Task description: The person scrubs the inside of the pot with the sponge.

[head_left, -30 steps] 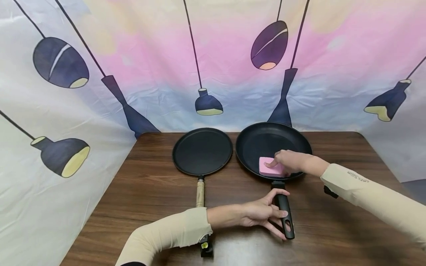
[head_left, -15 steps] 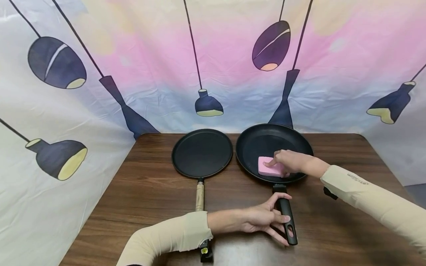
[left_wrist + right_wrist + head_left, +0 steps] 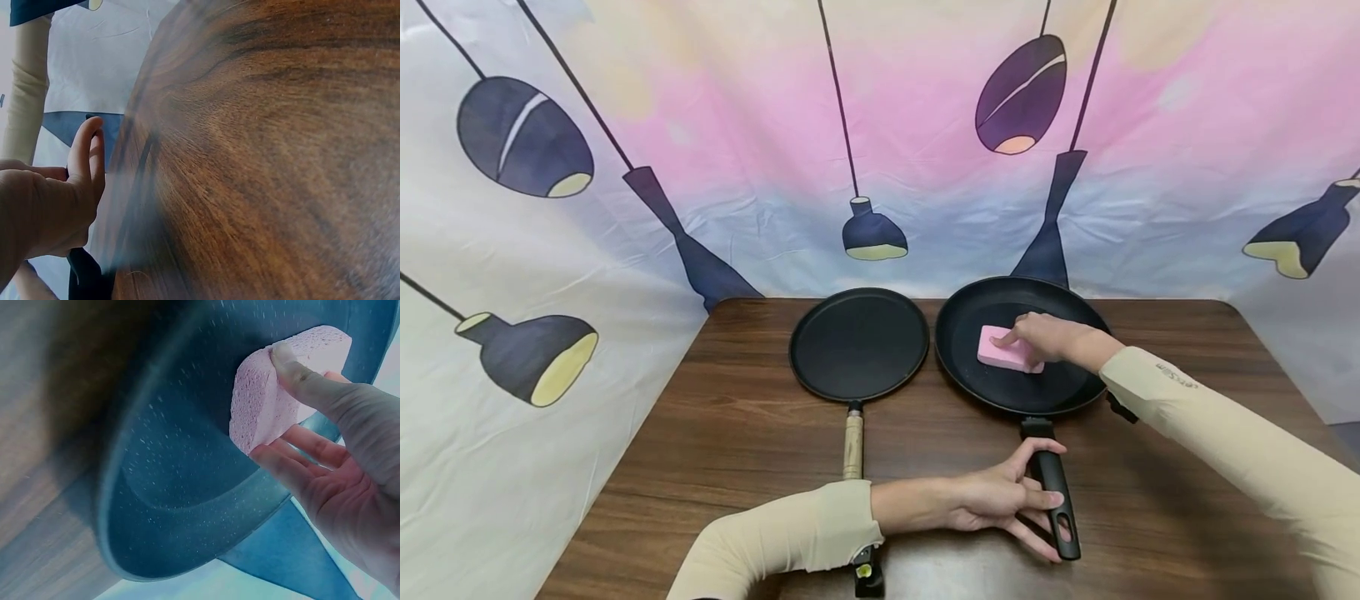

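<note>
A deep black frying pan (image 3: pixel 970 379) stands on the right of the wooden table. My left hand (image 3: pixel 1000 497) grips its black handle (image 3: pixel 1051 475), thumb on top and fingers spread beneath. Inside the pan, my right hand (image 3: pixel 1048 335) pinches a pink sponge (image 3: pixel 1000 350) between thumb and fingers, holding it against the bottom. In the right wrist view the porous sponge (image 3: pixel 256 400) bends slightly under the thumb, and pale specks dot the pan's dark surface (image 3: pixel 169 469). The left wrist view shows my left hand (image 3: pixel 56 206) from the side, most of the handle hidden behind it.
Left of the frying pan lies a flat black griddle pan (image 3: pixel 859 342) with a wooden handle (image 3: pixel 853 446), partly covered by my left sleeve (image 3: pixel 805 525). The brown table (image 3: pixel 722 433) ends at a cloth backdrop (image 3: pixel 760 167) printed with hanging lamps.
My right hand has slid the sponge away from the handle side, toward the pan's middle. The left hand keeps its hold on the handle; the whole head view has shifted slightly.
</note>
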`<state>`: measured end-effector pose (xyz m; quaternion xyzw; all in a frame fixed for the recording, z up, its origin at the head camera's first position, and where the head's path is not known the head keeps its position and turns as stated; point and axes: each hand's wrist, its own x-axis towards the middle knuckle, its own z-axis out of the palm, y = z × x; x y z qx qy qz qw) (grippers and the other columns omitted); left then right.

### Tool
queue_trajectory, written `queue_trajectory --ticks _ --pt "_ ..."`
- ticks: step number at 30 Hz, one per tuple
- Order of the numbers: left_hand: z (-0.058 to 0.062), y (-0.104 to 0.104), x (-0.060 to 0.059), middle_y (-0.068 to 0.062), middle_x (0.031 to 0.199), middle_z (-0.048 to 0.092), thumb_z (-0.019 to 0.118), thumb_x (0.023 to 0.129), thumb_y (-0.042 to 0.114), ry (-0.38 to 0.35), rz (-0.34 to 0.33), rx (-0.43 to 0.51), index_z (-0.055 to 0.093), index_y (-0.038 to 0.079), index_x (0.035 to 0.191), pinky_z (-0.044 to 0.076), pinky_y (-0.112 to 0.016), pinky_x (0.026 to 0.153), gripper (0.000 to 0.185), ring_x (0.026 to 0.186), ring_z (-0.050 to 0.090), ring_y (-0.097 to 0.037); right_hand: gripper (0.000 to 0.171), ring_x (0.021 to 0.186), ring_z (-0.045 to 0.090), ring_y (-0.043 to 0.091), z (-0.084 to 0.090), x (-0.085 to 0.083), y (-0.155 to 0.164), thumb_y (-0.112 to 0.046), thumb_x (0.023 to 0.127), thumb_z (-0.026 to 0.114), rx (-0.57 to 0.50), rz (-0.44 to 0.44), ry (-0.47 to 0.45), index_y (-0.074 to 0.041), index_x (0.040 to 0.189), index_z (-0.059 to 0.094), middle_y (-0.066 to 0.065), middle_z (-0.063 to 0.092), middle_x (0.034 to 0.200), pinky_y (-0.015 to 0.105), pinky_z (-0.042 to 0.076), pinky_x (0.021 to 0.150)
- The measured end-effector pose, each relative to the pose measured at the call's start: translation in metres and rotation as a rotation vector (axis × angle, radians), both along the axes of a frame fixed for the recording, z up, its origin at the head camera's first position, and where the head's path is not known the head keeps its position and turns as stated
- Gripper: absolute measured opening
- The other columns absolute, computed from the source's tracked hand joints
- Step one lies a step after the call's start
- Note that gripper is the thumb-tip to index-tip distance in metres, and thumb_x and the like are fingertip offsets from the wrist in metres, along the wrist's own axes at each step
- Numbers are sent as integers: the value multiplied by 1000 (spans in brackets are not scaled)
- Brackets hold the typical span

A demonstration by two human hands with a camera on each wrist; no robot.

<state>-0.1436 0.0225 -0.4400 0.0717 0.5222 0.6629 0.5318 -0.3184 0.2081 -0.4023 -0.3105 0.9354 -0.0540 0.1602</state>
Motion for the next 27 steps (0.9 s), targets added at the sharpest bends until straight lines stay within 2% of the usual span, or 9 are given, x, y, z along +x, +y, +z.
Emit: queue_trajectory --ticks 5,12,16,21,27 --pt "1 -1 -1 -15 103 61 47 107 1 8 12 8 36 40 141 46 -72 101 54 126 51 -62 64 103 59 32 5 -20 -4 1 85 79 -9 -59 -1 -11 145 57 28 61 125 39 54 81" --pt "-1 0 1 -16 104 61 47 107 1 -12 14 -4 36 41 142 45 -73 102 54 126 51 -62 66 104 54 37 -3 -42 2 6 87 73 -30 -165 -4 -6 147 52 34 54 137 42 51 83" --pt "-2 1 3 -16 104 62 47 107 1 -11 12 -4 37 40 142 45 -74 102 54 126 51 -62 65 107 52 38 -5 -45 8 5 88 72 -42 -197 20 -6 148 50 34 55 136 45 50 85" --pt "-1 -1 3 -16 104 62 47 107 1 8 13 -9 37 40 142 46 -74 101 54 125 52 -62 65 93 53 33 -3 -45 9 4 88 72 -34 -199 23 -6 148 50 31 61 123 41 49 79" --pt "2 -3 1 -16 105 61 47 107 1 26 2 -8 38 40 140 47 -73 101 52 125 52 -62 65 82 52 27 0 -42 10 -1 87 77 32 -180 10 -7 146 53 32 64 121 36 47 73"
